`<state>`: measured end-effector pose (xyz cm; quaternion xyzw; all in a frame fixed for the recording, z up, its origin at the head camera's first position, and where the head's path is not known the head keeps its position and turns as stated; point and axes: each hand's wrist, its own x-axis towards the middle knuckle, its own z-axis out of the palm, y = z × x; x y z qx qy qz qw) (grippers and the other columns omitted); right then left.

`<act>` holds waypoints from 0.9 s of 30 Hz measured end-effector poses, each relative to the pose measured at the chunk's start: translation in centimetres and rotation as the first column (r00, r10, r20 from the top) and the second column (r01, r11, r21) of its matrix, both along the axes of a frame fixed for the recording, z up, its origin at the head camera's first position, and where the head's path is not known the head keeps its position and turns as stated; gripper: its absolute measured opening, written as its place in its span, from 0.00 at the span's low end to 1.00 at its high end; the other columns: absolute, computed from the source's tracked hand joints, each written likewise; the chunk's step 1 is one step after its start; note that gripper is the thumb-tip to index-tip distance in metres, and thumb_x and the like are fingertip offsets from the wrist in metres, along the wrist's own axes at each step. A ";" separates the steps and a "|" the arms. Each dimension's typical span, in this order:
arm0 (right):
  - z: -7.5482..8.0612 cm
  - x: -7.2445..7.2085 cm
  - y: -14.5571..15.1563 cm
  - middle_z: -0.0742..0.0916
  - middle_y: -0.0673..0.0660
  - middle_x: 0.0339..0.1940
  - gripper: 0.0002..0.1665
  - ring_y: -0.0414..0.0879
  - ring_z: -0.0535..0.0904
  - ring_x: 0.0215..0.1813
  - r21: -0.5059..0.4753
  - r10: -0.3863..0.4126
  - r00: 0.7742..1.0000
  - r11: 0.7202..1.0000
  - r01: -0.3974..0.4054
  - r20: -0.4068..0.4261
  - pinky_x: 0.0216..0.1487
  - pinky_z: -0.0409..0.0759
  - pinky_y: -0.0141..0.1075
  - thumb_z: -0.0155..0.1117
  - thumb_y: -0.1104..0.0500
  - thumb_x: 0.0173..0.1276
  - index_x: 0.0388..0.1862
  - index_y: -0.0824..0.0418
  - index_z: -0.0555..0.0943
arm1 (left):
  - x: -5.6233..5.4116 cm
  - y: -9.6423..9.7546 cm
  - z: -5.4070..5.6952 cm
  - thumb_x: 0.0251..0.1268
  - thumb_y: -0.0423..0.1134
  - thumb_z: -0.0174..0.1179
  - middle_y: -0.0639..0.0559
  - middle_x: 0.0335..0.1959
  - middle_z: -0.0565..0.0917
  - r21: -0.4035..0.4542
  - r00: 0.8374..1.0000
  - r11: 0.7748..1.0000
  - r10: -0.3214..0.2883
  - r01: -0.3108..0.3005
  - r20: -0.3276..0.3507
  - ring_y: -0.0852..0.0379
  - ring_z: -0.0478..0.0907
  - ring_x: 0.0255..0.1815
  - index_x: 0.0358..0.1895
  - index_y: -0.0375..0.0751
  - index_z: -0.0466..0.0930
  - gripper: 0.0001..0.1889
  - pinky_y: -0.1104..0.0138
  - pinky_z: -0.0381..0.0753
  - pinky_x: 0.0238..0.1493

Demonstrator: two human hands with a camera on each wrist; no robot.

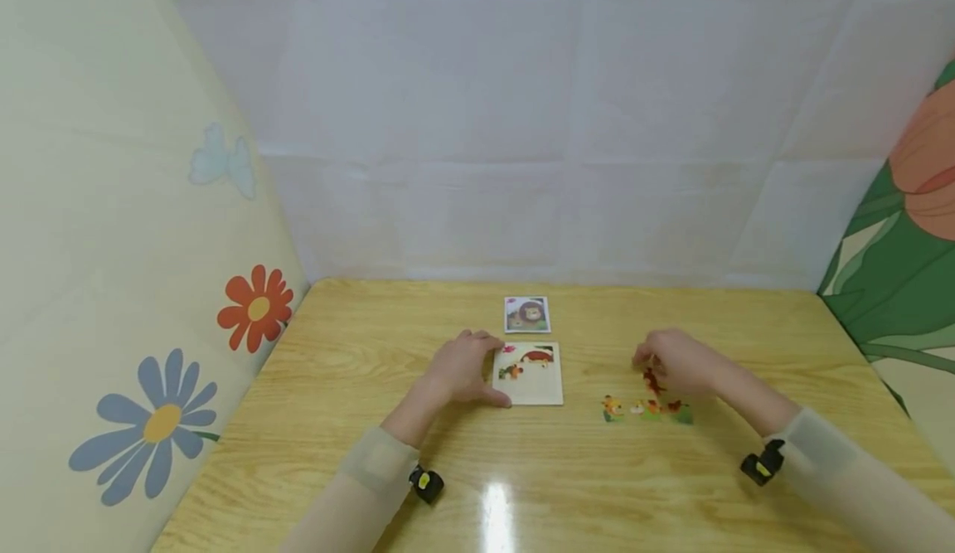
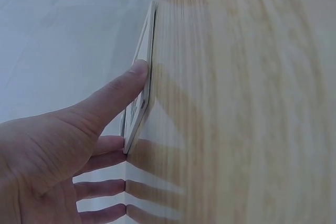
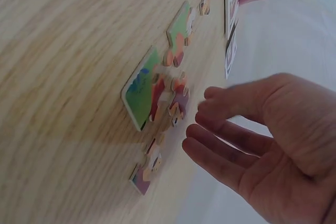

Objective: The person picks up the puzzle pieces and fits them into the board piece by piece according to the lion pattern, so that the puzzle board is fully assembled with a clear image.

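A white square puzzle board [image 1: 533, 389] lies on the table, partly filled along its top and left with picture pieces. My left hand [image 1: 464, 368] holds it at its left side, the thumb on the near corner and a finger at the far one; the other fingers rest straight on the table in the left wrist view. Over several loose puzzle pieces on the right hovers my right hand [image 1: 675, 361], fingers loosely bent, with no piece visible between them. Below the hand are a brown-and-orange piece [image 3: 179, 98], a green corner piece [image 3: 137, 98] and a purple-edged piece [image 3: 149, 166].
Just behind the board lies a small lion picture card [image 1: 528, 315]. More loose pieces sit between board and right hand, such as a yellow-and-green piece [image 1: 613, 408]. A white cloth [image 1: 567, 138] hangs along the table's back edge, with printed panels on both sides.
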<state>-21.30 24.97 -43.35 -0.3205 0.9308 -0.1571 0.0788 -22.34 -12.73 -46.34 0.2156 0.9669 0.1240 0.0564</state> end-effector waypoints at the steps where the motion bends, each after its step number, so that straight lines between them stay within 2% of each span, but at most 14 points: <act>1: -0.1 0.1 0.2 0.91 0.57 0.43 0.22 0.50 0.87 0.44 0.001 0.016 1.000 1.000 -0.016 0.003 0.42 0.89 0.38 0.60 0.79 0.61 0.49 0.65 0.90 | 0.0 0.0 0.0 0.42 0.66 0.84 0.43 0.72 0.80 0.000 1.000 1.000 0.000 0.000 0.000 0.39 0.76 0.71 0.73 0.43 0.77 0.54 0.44 0.81 0.71; 5: -0.3 0.6 0.7 0.86 0.53 0.42 0.21 0.40 0.80 0.40 0.022 0.071 0.997 0.997 -0.072 0.016 0.39 0.85 0.33 0.69 0.75 0.60 0.52 0.64 0.89 | 0.1 0.0 0.2 0.42 0.65 0.84 0.42 0.72 0.80 -0.003 1.000 1.000 -0.003 0.003 0.002 0.38 0.76 0.71 0.73 0.43 0.77 0.54 0.44 0.81 0.71; 9: -0.4 0.7 0.8 0.85 0.53 0.42 0.21 0.39 0.79 0.41 0.008 0.096 0.995 0.995 -0.096 0.009 0.40 0.85 0.33 0.74 0.74 0.60 0.52 0.63 0.88 | 0.1 0.0 0.3 0.42 0.65 0.84 0.42 0.72 0.80 -0.006 1.000 1.000 -0.007 0.007 -0.001 0.38 0.76 0.71 0.73 0.43 0.77 0.53 0.44 0.81 0.71; 20: -1.3 -0.1 0.9 0.82 0.50 0.39 0.23 0.38 0.75 0.38 -0.059 0.045 0.999 0.997 -0.045 -0.007 0.36 0.78 0.29 0.72 0.74 0.50 0.47 0.60 0.88 | 0.3 0.1 0.5 0.43 0.65 0.84 0.41 0.71 0.80 -0.002 1.000 1.000 -0.012 0.012 -0.001 0.37 0.76 0.71 0.73 0.42 0.77 0.53 0.44 0.81 0.71; 24: -1.7 -0.6 0.6 0.81 0.50 0.41 0.24 0.38 0.73 0.38 -0.100 -0.006 0.999 0.995 0.001 -0.051 0.35 0.76 0.29 0.68 0.74 0.50 0.47 0.58 0.87 | 0.3 0.1 0.5 0.43 0.65 0.84 0.41 0.71 0.81 0.003 1.000 1.000 -0.013 0.013 -0.001 0.37 0.76 0.71 0.73 0.42 0.78 0.53 0.44 0.81 0.70; 27: -1.5 -0.8 0.0 0.82 0.52 0.44 0.23 0.40 0.75 0.40 -0.110 -0.014 0.995 0.994 0.002 -0.101 0.36 0.77 0.31 0.67 0.74 0.53 0.49 0.60 0.87 | 0.3 0.1 0.6 0.42 0.65 0.85 0.42 0.71 0.81 0.004 1.000 1.000 -0.011 0.011 -0.003 0.38 0.77 0.70 0.72 0.42 0.78 0.53 0.44 0.82 0.69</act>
